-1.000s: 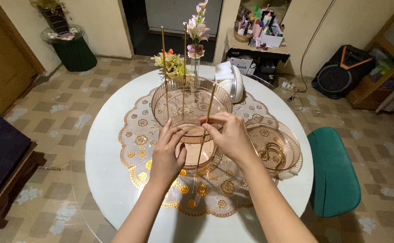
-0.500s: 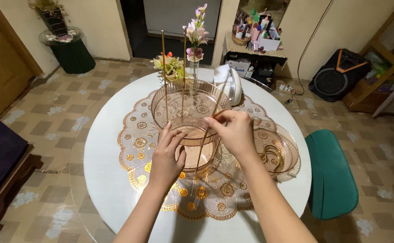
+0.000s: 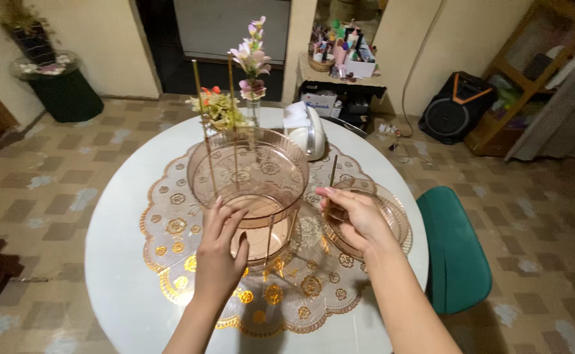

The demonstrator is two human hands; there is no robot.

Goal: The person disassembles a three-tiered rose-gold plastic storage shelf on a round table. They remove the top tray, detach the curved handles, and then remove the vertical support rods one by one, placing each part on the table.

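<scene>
A pink see-through tiered stand [image 3: 251,177] with round trays and thin gold rods stands on a gold-patterned doily [image 3: 169,229] on a round white table [image 3: 113,262]. My left hand [image 3: 218,252] rests its fingers against the rim of the upper tray, near side. My right hand [image 3: 353,216] has come away to the right and pinches a thin gold rod [image 3: 332,172], upright, over a second pink glass tray [image 3: 392,219] that lies flat on the doily.
A vase of pink flowers [image 3: 251,62] and a small yellow flower pot [image 3: 218,108] stand behind the stand, with a white object [image 3: 307,128] beside them. A green stool [image 3: 454,252] sits right of the table. Shelves, a black speaker [image 3: 454,108] and a plant stand line the walls.
My right hand has pulled a gold rod away from the stand and moved right, over the flat tray. My left hand stays at the upper tray's rim.
</scene>
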